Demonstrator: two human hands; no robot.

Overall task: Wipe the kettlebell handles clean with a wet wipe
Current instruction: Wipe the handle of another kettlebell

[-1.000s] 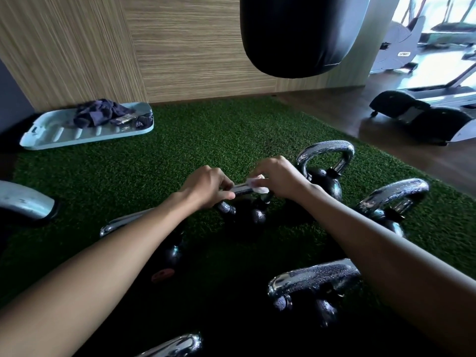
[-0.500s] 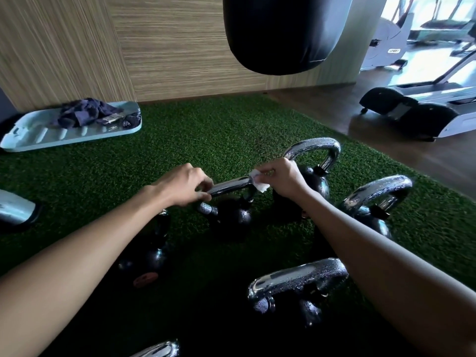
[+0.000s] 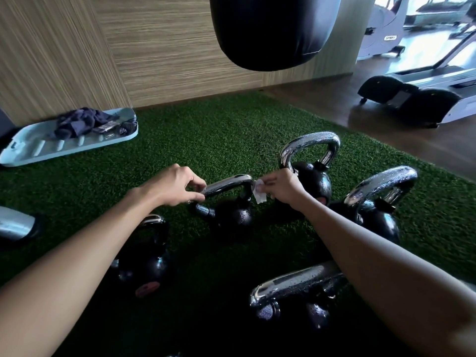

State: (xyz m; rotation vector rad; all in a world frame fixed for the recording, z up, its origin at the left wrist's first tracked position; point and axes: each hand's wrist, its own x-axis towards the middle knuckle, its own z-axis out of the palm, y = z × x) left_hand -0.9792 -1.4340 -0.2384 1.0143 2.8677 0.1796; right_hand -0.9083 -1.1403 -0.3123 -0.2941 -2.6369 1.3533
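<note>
Several black kettlebells with chrome handles stand on green turf (image 3: 231,130). The middle kettlebell (image 3: 233,215) has its handle (image 3: 226,185) between my hands. My left hand (image 3: 177,186) grips the handle's left end. My right hand (image 3: 282,188) pinches a small white wet wipe (image 3: 258,193) against the handle's right bend. Other kettlebells stand behind my right hand (image 3: 313,161), to the right (image 3: 378,199), near right (image 3: 296,287) and under my left forearm (image 3: 146,261). Their handles are beaded with droplets.
A black punching bag (image 3: 270,29) hangs above the turf. A pale blue tray (image 3: 33,148) holding a dark cloth (image 3: 79,122) lies at the far left by the wood-panelled wall. Treadmills (image 3: 425,91) stand on wooden floor at the right. A chrome object (image 3: 15,225) is at the left edge.
My right hand slid the wipe rightward along the handle to its right bend, baring more chrome. My left hand kept its hold on the left end. The camera shifted slightly.
</note>
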